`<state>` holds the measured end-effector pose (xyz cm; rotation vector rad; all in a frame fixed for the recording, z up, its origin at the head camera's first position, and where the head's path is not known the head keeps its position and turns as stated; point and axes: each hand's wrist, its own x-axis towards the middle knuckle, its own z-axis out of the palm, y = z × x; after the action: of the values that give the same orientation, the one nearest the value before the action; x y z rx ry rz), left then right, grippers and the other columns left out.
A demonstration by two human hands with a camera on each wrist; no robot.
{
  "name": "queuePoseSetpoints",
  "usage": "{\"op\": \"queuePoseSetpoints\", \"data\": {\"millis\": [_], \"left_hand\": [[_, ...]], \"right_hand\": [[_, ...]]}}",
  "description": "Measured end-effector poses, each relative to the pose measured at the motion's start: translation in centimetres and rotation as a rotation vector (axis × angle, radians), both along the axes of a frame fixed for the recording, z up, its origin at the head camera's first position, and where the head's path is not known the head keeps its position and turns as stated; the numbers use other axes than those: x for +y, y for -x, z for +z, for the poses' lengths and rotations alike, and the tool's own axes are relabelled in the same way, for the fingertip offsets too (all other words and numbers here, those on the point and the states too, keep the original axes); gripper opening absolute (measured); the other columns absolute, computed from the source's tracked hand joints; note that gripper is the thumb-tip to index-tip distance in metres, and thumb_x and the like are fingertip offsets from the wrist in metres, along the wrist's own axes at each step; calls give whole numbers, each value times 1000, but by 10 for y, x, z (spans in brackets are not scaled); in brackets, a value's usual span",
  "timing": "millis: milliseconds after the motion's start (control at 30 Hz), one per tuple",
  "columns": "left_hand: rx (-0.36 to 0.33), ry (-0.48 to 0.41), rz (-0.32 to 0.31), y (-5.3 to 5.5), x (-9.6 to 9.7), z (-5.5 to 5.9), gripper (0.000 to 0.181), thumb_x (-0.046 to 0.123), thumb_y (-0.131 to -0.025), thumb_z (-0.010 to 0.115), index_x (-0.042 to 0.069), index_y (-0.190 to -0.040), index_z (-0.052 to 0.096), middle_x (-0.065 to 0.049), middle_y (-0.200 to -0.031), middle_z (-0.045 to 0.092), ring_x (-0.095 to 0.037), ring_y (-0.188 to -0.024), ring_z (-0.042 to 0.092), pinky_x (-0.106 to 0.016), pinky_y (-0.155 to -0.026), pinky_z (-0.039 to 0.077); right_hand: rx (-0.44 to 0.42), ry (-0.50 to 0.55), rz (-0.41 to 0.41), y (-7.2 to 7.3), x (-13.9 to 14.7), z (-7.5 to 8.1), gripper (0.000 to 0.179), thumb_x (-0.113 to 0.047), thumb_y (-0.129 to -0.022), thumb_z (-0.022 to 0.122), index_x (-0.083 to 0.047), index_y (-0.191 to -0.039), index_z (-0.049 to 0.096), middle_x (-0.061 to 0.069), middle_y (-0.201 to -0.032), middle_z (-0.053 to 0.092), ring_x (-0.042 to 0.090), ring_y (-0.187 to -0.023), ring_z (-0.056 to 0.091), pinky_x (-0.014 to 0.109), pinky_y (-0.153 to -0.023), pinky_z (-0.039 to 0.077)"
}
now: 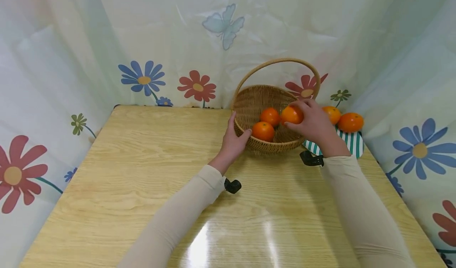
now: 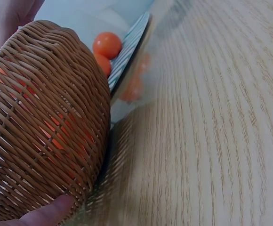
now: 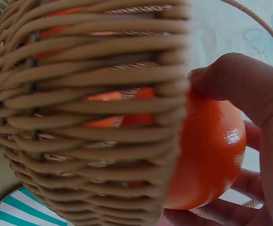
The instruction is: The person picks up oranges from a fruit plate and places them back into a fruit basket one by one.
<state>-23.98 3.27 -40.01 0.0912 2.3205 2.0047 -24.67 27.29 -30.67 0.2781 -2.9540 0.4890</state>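
Observation:
A wicker basket with a tall arched handle stands near the back of the table. My left hand holds it by the left side, thumb at the front rim and a finger up along the side. In my right hand is a glossy orange, gripped between thumb and fingers over the right part of the basket opening. In the right wrist view the held orange is right at the rim, partly hidden behind the weave. Inside the basket lie another orange and a nearer orange.
To the right of the basket, a green-and-white striped plate carries an orange and a second orange, partly behind my right hand. A flowered curtain hangs behind the wooden table and along both sides.

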Motion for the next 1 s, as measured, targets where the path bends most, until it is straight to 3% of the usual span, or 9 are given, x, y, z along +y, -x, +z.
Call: {"op": "queuePoseSetpoints", "data": {"millis": [333,633,867,1000], "left_hand": [[31,11,-4,2,1,4,80,40,-94,58,43,-154,6,2,-164,12,-28,-148,20,-52,-115,26],[25,26,11,0,4,0,80,39,-94,58,39,-155,7,1,-163,14,-27,-148,21,-51,-116,25],[27,34,6,0,4,-1,78,40,-94,58,53,-149,5,3,-164,13,-26,-148,21,-51,-116,25],[24,34,7,0,5,-2,77,37,-95,58,54,-148,5,2,-164,13,-27,-147,22,-51,-116,25]], "right_hand": [[-109,-75,19,8,-6,-3,61,-33,-84,72,-10,-136,51,25,-142,38,46,-116,45,65,-96,40],[-179,-165,90,13,-8,-15,57,-24,-83,72,-5,-134,53,27,-141,43,45,-115,50,60,-97,42],[-220,-197,129,13,-9,-13,56,-21,-86,69,-1,-136,52,27,-135,50,45,-118,49,60,-101,39],[-175,-167,127,9,-8,-8,49,-23,-89,68,-1,-132,56,25,-130,57,42,-117,52,59,-99,41]]}}
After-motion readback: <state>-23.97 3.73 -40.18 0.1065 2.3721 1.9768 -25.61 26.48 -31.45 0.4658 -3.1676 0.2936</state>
